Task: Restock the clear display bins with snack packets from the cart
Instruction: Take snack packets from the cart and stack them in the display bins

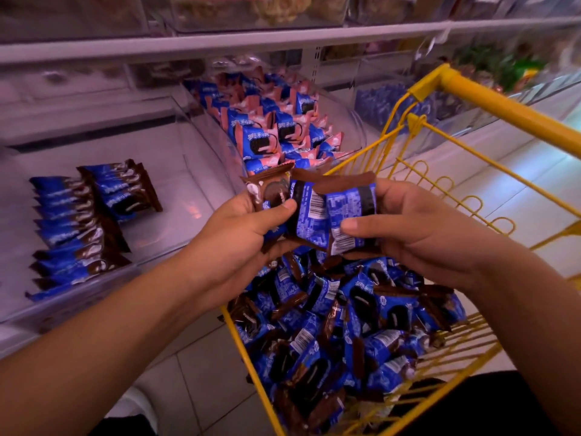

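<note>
Fingers of both hands are clamped on a small bunch of snack packets [317, 212], and I see that bunch held in the air above the yellow wire cart [418, 171]. Left hand [239, 234] pinches the brown-and-blue packet on the left side of the bunch, thumb across its face; right hand [418, 228] grips the packets on the right, thumb pressed on a white barcode panel (their backs are turned toward me). The two hands sit close together, with the packets between them.

Just below, a loose heap of blue and brown packets [342, 335] fills the cart's basket, lying every way up. Beyond the held bunch, a clear display bin [352, 127] at the shelf's front edge is packed with blue-and-pink packets [276, 133]. To its left, another clear bin [176, 184] holds a neat row of blue-and-brown packets [78, 228] standing on edge along its left side, and a shorter row [125, 190] just beside that; its right half is bare. The cart's handle [509, 108] runs toward the upper right, over the pale tiled floor [207, 372].
</note>
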{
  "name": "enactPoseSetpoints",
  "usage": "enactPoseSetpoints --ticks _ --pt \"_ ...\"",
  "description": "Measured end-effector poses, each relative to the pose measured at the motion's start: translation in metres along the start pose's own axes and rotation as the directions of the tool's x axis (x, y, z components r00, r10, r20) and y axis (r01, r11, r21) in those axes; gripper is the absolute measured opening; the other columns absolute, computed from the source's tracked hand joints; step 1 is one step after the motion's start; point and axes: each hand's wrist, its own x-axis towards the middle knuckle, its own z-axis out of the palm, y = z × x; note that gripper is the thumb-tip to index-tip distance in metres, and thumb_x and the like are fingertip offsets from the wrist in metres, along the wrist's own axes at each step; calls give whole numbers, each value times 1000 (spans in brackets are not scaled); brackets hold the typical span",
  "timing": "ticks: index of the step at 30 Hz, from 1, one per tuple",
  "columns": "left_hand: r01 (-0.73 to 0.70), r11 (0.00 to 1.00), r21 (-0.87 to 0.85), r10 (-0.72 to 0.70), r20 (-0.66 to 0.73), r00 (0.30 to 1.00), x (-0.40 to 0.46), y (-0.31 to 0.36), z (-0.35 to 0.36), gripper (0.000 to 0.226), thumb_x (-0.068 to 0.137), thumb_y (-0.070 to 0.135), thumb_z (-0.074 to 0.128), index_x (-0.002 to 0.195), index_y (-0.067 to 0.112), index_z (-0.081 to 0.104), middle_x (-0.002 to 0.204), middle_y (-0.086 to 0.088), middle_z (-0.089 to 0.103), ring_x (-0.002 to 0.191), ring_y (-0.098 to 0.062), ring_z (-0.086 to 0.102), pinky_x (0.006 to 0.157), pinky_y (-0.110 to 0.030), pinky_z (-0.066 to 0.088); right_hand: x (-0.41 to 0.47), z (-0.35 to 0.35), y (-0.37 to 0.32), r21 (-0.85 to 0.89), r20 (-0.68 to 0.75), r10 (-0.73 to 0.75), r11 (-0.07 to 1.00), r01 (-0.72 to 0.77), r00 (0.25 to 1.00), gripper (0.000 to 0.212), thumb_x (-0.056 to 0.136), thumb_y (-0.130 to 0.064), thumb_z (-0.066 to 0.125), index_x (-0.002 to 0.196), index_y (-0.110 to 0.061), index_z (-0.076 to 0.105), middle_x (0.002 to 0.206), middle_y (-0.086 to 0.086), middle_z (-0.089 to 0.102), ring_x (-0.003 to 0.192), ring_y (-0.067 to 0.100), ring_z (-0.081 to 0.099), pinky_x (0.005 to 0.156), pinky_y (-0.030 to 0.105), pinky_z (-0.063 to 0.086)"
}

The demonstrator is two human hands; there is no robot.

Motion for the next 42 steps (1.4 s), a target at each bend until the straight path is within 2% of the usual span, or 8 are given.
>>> enactPoseSetpoints --ticks 4,7,13,21,27,34,39,42 --pt "38 999 -32 -39 -30 999 1 7 0 26 99 15 51 123 12 60 110 -7 74 102 -22 71 74 -34 61 1 14 -2 -231 -95 -205 956 179 974 42 77 -11 76 118 -12 67 108 7 76 95 26 74 74 34 62" --pt "159 987 12 -158 -32 987 -1 11 -3 33 100 28 47 125 13 61 115 -15 72 100 -25 71 74 -37 61 -2 19 -8 -667 48 -484 635 389 874 30 83 -11 78 111 -21 71 104 -3 75 97 13 71 82 29 58" --pt "411 902 -132 -377 226 898 -10 8 -2 56 88 45 56 133 13 60 133 -17 62 126 -34 56 111 -54 36 0 27 1 -743 218 -428 510 434 877 39 85 -14 76 117 -34 66 114 -25 68 106 -5 65 88 11 48" --pt "308 905 -293 -202 342 918 -7 6 -6 55 70 -8 51 124 -5 62 125 -25 64 116 -36 63 95 -48 53 1 3 -8 -122 -249 -56 992 26 967 39 62 -28 85 94 -11 72 91 9 76 71 18 72 56 21 57" --pt "-40 973 -227 55 61 997 -4 3 4 54 75 -4 58 129 -8 54 125 -27 63 120 -40 59 103 -50 47 1 26 2 287 46 251 924 -253 967 55 83 -20 73 130 5 56 114 20 69 87 23 71 70 31 60" --pt "-116 989 -90 122 63 991 -4 4 -3 42 87 31 63 124 10 60 127 -13 65 125 -36 56 107 -49 43 10 50 6 631 -48 267 755 -178 963 49 83 -21 69 126 2 63 113 20 67 86 22 69 58 21 58" --pt "-116 993 -15 117 69 991 -5 9 -10 55 79 16 72 130 6 56 120 -12 70 108 -26 68 84 -34 57 7 48 1 604 -26 271 771 -201 962 35 82 -28 71 109 -7 75 104 17 71 77 23 74 49 21 56" --pt "-14 999 -44 15 12 1000 -4 15 -12 55 77 29 70 129 13 60 118 -8 72 105 -24 70 80 -35 60 8 38 3 300 -283 76 954 13 956 30 78 -29 75 102 -11 73 103 13 73 79 20 73 54 22 57"
